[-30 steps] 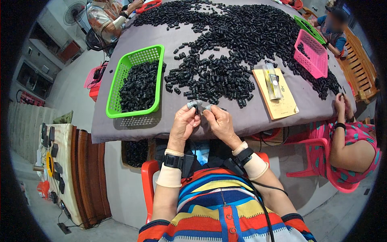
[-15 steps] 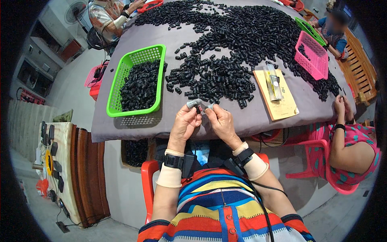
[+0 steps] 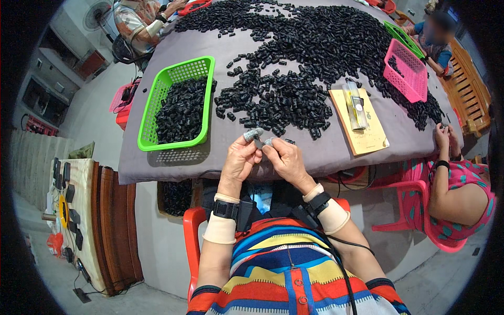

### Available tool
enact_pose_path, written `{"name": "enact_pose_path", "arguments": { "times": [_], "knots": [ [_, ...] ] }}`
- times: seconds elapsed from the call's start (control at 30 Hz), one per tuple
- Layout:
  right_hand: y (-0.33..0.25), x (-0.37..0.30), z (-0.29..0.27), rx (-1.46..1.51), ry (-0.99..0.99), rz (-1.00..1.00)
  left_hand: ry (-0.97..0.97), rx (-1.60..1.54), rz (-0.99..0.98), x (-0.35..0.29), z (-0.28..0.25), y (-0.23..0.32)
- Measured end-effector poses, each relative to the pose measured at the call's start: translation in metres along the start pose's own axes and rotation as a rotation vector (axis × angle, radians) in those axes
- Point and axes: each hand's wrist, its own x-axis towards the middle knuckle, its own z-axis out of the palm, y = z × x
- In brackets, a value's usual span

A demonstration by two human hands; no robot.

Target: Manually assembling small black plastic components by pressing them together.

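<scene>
My left hand, a grey wrap on its index fingertip, pinches a small black cylindrical part just above the near edge of the table. Close on its right, my right hand has thumb and forefinger pressed together, with a grey covering on a fingertip. A thin dark grey sliver shows between the two hands; what my right fingers hold is too small to make out. Beyond both hands spreads a loose heap of similar black parts. A green basket of these parts stands to the left.
A yellowish pad bearing a clear tube lies to the right. Farther right is a pink basket, with a green one behind. Other people sit around the grey-covered table; one at right works near its edge.
My right hand has shifted slightly left and down, bringing its fingertips nearer my left hand. The left hand keeps its pinch almost in place.
</scene>
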Motion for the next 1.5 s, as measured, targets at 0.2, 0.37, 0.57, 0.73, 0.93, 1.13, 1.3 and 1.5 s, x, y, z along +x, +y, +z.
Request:
{"name": "enact_pose_path", "arguments": {
  "times": [0.2,0.37,0.57,0.73,0.93,1.13,1.3,1.5],
  "knots": [
    [-0.004,0.0009,0.0004,-0.016,0.014,-0.037,0.009,0.037,-0.002,-0.0013,-0.0013,0.0008],
    [-0.0064,0.0016,-0.0011,-0.057,-0.01,-0.023,0.035,0.03,-0.025,-0.0017,0.0022,0.0025],
    [-0.0078,0.002,-0.0015,-0.046,-0.005,-0.024,-0.031,-0.046,-0.034,-0.0014,-0.0021,0.003],
    [-0.0071,0.0023,-0.0012,-0.036,0.002,-0.025,-0.031,-0.031,-0.035,-0.0018,0.0025,0.0052],
    [-0.0072,0.0028,-0.0002,-0.035,-0.004,-0.017,0.026,0.01,-0.029,-0.0016,0.0053,0.0046],
    [-0.0072,0.0037,0.0008,-0.053,-0.006,-0.018,0.009,0.002,-0.036,-0.0017,0.0029,0.0044],
    [-0.005,0.0031,0.0048,-0.078,0.018,-0.027,0.017,0.002,-0.046,-0.0005,0.0034,0.0039],
    [-0.0063,0.0029,0.0032,-0.082,0.027,-0.03,0.024,-0.007,-0.057,-0.0012,0.0057,0.0055]
  ]
}}
